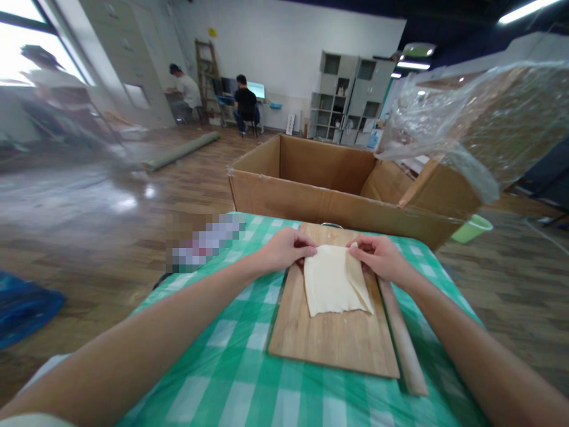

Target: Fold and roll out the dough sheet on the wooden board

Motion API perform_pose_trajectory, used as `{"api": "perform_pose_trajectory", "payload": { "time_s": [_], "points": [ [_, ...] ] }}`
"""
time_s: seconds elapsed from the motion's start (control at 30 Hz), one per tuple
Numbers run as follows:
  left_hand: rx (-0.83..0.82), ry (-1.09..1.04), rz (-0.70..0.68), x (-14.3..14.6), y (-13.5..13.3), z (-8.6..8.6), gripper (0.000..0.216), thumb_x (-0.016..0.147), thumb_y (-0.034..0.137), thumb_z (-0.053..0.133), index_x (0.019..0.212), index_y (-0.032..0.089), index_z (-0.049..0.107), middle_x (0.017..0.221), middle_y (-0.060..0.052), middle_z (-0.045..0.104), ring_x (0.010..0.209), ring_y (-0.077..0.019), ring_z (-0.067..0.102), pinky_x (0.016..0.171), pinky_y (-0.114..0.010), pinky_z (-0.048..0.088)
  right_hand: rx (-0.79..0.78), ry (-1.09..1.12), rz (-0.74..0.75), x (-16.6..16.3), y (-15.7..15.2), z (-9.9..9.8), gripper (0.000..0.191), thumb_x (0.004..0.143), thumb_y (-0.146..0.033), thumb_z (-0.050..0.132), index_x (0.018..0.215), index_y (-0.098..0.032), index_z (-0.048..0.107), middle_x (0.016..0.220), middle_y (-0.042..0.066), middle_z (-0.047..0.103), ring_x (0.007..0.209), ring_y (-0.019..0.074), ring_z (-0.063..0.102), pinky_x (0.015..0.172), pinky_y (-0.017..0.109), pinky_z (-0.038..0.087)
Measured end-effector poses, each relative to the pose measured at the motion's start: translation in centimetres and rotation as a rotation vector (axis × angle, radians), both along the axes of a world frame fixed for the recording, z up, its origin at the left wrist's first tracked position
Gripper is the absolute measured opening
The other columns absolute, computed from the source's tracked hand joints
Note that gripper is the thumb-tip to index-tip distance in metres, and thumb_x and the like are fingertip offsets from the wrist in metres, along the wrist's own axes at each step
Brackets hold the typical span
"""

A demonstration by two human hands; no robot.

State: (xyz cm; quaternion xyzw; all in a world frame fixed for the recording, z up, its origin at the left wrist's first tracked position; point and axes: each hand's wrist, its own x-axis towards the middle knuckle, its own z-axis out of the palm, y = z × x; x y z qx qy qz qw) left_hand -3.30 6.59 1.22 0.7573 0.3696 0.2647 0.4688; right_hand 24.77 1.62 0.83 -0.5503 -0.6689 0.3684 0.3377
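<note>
A flat, pale sheet of dough [336, 281] hangs by its two far corners over a wooden cutting board [329, 344]. My left hand [287, 249] pinches the far left corner between thumb and fingers. At the far right corner, my right hand [380, 256] has the same kind of pinch. The sheet's lower edge lies on or just above the board; I cannot tell which. Its right side curls slightly. Along the board's right edge lies a wooden rolling pin [403, 341], its far end partly hidden under my right hand.
A green and white checked cloth [213, 367] covers the table. Beyond it stands a large open cardboard box [320, 204] with plastic wrap [444, 118] on its right. A pale green bin [473, 230] is on the floor at right. People sit farther back.
</note>
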Motion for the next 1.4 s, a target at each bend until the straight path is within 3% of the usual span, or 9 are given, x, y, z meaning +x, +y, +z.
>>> {"api": "perform_pose_trajectory", "payload": {
  "time_s": [0.23, 0.43, 0.57, 0.7, 0.83, 0.93, 1.03, 1.27, 1.4],
  "points": [
    [0.447, 0.246, 0.007, 0.2, -0.5, 0.0, 0.013, 0.094, 0.023, 0.066, 0.092, 0.019, 0.079, 0.094, -0.003, 0.08, 0.087, -0.0195, 0.071, 0.079, -0.03, 0.049, 0.27, -0.372, 0.079, 0.7, 0.3, -0.2, 0.013, 0.089, -0.029, 0.068, 0.091, -0.021, 0.078, 0.086, 0.003, 0.077, 0.076, 0.0197, 0.067, 0.07, 0.031, 0.05],
    [0.646, 0.303, -0.164, -0.3, -0.4, -0.4, 0.019, 0.103, 0.023, 0.056, 0.108, 0.017, 0.073, 0.107, -0.007, 0.075, 0.1, -0.0208, 0.068, 0.089, -0.031, 0.049, 0.364, -0.476, 0.133, 0.9, 0.1, 0.4, 0.024, 0.094, -0.024, 0.064, 0.112, -0.021, 0.08, 0.105, 0.007, 0.08, 0.09, 0.0231, 0.072, 0.081, 0.034, 0.052],
    [0.738, 0.322, -0.241, -0.7, -0.4, -0.5, 0.027, 0.106, 0.024, 0.05, 0.116, 0.018, 0.074, 0.106, -0.008, 0.07, 0.096, -0.019, 0.066, 0.085, -0.029, 0.049, 0.461, -0.541, 0.241, 1.1, -0.1, 0.7, 0.024, 0.096, -0.021, 0.063, 0.11, -0.023, 0.082, 0.094, 0.006, 0.077, 0.083, 0.0205, 0.07, 0.075, 0.031, 0.05],
    [0.903, 0.371, -0.207, -1.3, -0.2, -1.1, 0.03, 0.103, 0.016, 0.049, 0.113, 0.022, 0.077, 0.098, -0.007, 0.066, 0.091, -0.019, 0.064, 0.078, -0.029, 0.047, 0.586, -0.567, 0.236, 1.2, -0.2, 0.3, 0.023, 0.096, -0.018, 0.063, 0.106, -0.022, 0.084, 0.086, 0.006, 0.073, 0.078, 0.0193, 0.066, 0.072, 0.031, 0.05],
    [1.092, 0.498, -0.188, -1.5, -0.2, -1.0, 0.029, 0.104, 0.018, 0.051, 0.115, 0.024, 0.077, 0.092, -0.007, 0.064, 0.084, -0.02, 0.06, 0.073, -0.03, 0.046, 0.614, -0.717, 0.288, 1.0, -0.6, 0.3, 0.029, 0.098, -0.016, 0.058, 0.111, -0.022, 0.082, 0.094, 0.008, 0.076, 0.085, 0.0229, 0.07, 0.078, 0.036, 0.055],
    [1.197, 0.618, -0.222, -1.0, -1.0, -0.3, 0.025, 0.104, 0.02, 0.052, 0.112, 0.019, 0.076, 0.092, -0.008, 0.065, 0.087, -0.0217, 0.061, 0.079, -0.034, 0.048, 0.608, -0.817, 0.354, 0.3, -1.3, 0.5, 0.035, 0.097, -0.009, 0.052, 0.118, -0.016, 0.079, 0.118, 0.013, 0.077, 0.109, 0.0266, 0.072, 0.098, 0.04, 0.056],
    [1.259, 0.699, -0.22, -0.4, -1.9, 0.0, 0.023, 0.105, 0.017, 0.051, 0.106, 0.015, 0.074, 0.093, -0.009, 0.066, 0.088, -0.0223, 0.062, 0.081, -0.036, 0.049, 0.582, -0.887, 0.362, -0.2, -2.0, 0.5, 0.042, 0.096, -0.005, 0.048, 0.13, -0.012, 0.072, 0.137, 0.015, 0.07, 0.125, 0.0273, 0.068, 0.109, 0.041, 0.052],
    [1.278, 0.759, -0.23, -0.9, -3.2, -0.6, 0.027, 0.105, 0.014, 0.044, 0.115, 0.009, 0.069, 0.102, -0.013, 0.071, 0.098, -0.0252, 0.067, 0.09, -0.038, 0.052, 0.475, -1.007, 0.29, -0.6, -3.2, 0.4, 0.051, 0.098, -0.008, 0.041, 0.144, -0.014, 0.062, 0.148, 0.013, 0.06, 0.132, 0.0273, 0.063, 0.111, 0.043, 0.051],
    [1.139, 0.765, -0.223, -1.4, -5.4, -1.4, 0.038, 0.099, 0.008, 0.044, 0.132, 0.004, 0.062, 0.13, -0.022, 0.069, 0.125, -0.0284, 0.064, 0.109, -0.041, 0.047, 0.499, -1.016, 0.253, -1.1, -4.6, -0.3, 0.056, 0.097, -0.012, 0.039, 0.152, -0.004, 0.051, 0.155, 0.02, 0.05, 0.143, 0.0298, 0.053, 0.115, 0.045, 0.048]
  ]
}}
